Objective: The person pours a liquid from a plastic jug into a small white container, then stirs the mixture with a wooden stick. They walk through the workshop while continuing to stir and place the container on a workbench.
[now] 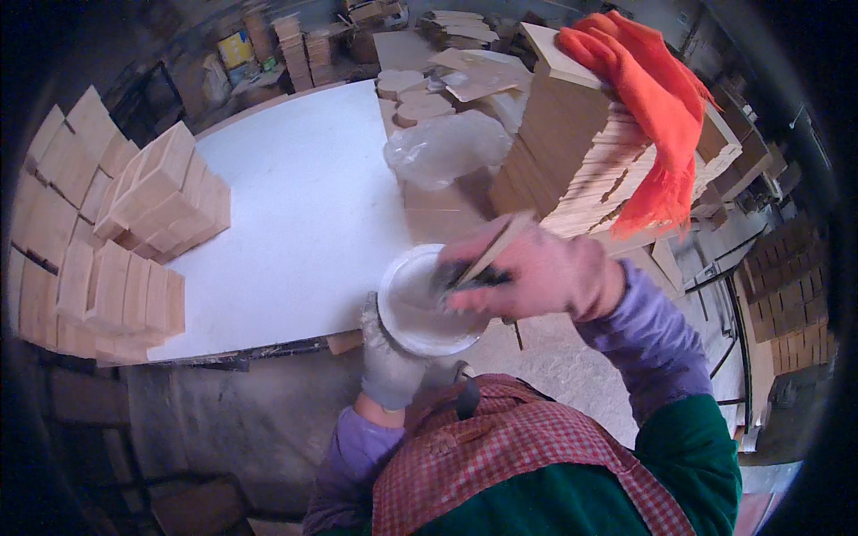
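A round white tub (395,328) is tilted toward me just off the table's near edge. My left hand (392,368), in a pale, soiled work glove, grips its side from the left. Over the tub's right rim, my right hand (536,268) wears a pinkish glove and is blurred by motion. Its fingers close on a thin, flat wooden tool (495,251), perhaps a brush. The lower end of this tool is too blurred to make out. Inside the tub a greyish-white surface (412,295) shows, partly covered by my right hand.
A white-topped table (295,201) spans the middle. Wooden box frames (161,194) are stacked on its left. At right stands a tall pile of wooden boards (556,141) with an orange cloth (657,114) draped over it. A clear plastic bag (449,147) lies between.
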{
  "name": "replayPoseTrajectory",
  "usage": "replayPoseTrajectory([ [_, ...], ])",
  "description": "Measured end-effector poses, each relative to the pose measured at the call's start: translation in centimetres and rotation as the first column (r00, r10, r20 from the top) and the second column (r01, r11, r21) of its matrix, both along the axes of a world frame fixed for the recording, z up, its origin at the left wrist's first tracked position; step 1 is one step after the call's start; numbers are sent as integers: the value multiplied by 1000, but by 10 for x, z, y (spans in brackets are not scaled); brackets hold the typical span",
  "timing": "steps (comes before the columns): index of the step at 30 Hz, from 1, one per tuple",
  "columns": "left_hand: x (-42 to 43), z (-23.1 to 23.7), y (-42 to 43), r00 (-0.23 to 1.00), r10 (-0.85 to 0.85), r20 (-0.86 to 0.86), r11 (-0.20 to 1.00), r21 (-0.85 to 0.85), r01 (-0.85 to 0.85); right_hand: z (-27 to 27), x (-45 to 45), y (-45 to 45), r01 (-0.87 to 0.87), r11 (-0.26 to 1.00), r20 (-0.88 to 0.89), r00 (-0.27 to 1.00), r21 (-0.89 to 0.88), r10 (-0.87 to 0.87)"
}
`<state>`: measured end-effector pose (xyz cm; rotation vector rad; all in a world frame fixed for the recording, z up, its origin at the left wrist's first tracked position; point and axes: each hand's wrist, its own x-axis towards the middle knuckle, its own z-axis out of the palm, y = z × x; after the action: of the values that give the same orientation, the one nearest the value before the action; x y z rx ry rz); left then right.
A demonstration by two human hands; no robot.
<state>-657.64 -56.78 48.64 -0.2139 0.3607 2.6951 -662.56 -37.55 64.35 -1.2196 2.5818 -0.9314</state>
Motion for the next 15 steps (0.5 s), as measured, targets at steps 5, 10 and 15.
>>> replayPoseTrajectory([
  [5, 4, 1, 1, 999, 38, -22, 992, -120, -41, 1, 11, 8, 128, 973, 162, 982, -190, -97],
  [10, 1, 1, 2, 999, 42, -28, 995, -95, -44, -21, 8, 4, 242, 964, -20, 969, -115, -245],
  [15, 1, 1, -1, 998, 56, -10, 993, -100, -56, -17, 20, 9, 110, 962, 129, 988, -250, -79],
])
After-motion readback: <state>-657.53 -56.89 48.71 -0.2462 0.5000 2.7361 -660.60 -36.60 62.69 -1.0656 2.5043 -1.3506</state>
